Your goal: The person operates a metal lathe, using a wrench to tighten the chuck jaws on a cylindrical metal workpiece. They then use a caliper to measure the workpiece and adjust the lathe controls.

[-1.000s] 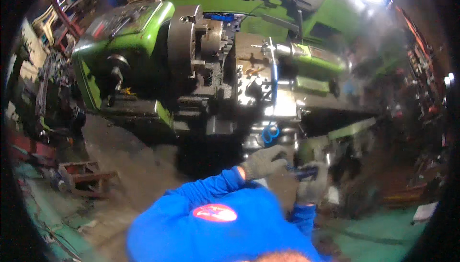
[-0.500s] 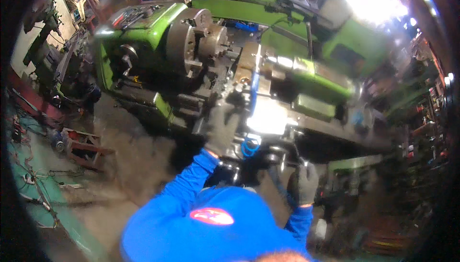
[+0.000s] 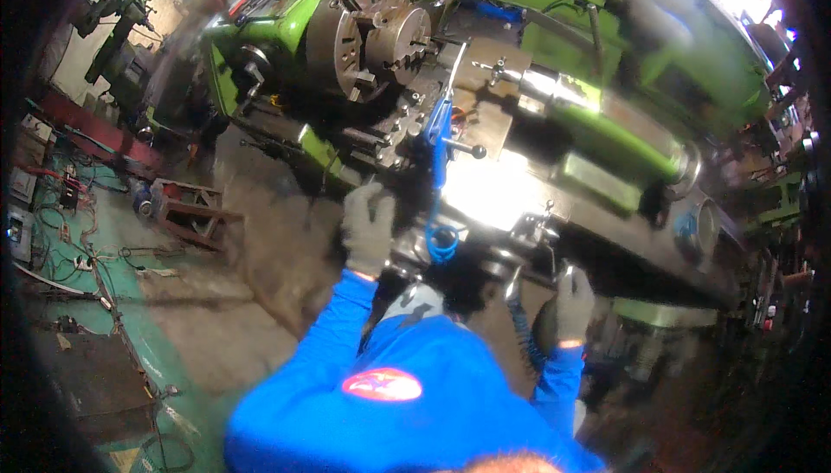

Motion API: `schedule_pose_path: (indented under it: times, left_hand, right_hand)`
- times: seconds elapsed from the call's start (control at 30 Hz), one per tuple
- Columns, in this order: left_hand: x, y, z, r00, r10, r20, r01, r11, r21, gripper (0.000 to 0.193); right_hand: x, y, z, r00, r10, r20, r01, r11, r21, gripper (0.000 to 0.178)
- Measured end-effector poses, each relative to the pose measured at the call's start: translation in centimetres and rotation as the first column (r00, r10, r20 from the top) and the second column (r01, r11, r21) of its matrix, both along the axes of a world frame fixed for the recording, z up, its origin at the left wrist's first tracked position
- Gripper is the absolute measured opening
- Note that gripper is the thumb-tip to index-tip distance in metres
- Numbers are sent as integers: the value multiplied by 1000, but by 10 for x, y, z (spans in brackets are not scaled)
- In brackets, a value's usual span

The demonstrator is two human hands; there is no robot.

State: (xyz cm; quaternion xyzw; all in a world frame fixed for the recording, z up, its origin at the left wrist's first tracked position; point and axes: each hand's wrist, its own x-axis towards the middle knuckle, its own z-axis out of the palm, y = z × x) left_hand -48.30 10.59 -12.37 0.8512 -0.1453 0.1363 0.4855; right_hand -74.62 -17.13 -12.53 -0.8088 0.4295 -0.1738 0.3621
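My left hand point(image 3: 368, 226), in a grey glove, is up beside the front of the green lathe's carriage. Its fingers are stretched and apart, with nothing visible between them. My right hand point(image 3: 573, 304), gloved too, is closed at the end of a thin lever point(image 3: 553, 257) on the apron's right side; the fingers partly hide the grip. Between and beyond my hands, a blue air blow gun point(image 3: 440, 131) with a long nozzle lies on the carriage by the tool post point(image 3: 415, 122). Its coiled blue hose point(image 3: 442, 246) hangs down in front.
At the far left stands the headstock point(image 3: 273, 27) with a large chuck point(image 3: 342, 40). The green tailstock point(image 3: 615, 135) is to the right, behind a brightly lit plate point(image 3: 489, 187). A rusty metal frame point(image 3: 186, 213) and cables point(image 3: 82, 257) lie on the floor at left.
My left hand has moved left, away from the hose and carriage front. My right hand stays at the lever. The view has shifted, and the blow gun shows more clearly.
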Motion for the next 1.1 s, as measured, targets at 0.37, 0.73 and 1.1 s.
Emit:
schedule_pose_path:
  times: [0.37, 0.73, 1.1]
  left_hand:
    - [82, -65, -17, 986, 19, 163, -12, 999, -43, 38]
    - [96, -71, -10, 999, 29, 29, -31, 997, 77, 43]
    - [115, -70, -21, 991, 124, 42, -121, 990, -72, 16]
  right_hand:
    - [163, -56, 74, 968, 245, 52, -242, 968, -67, 24]
    - [418, -130, 54, 790, 537, -296, -612, 662, -432, 38]
    - [481, -212, -9, 703, 639, -312, -711, 629, -313, 50]
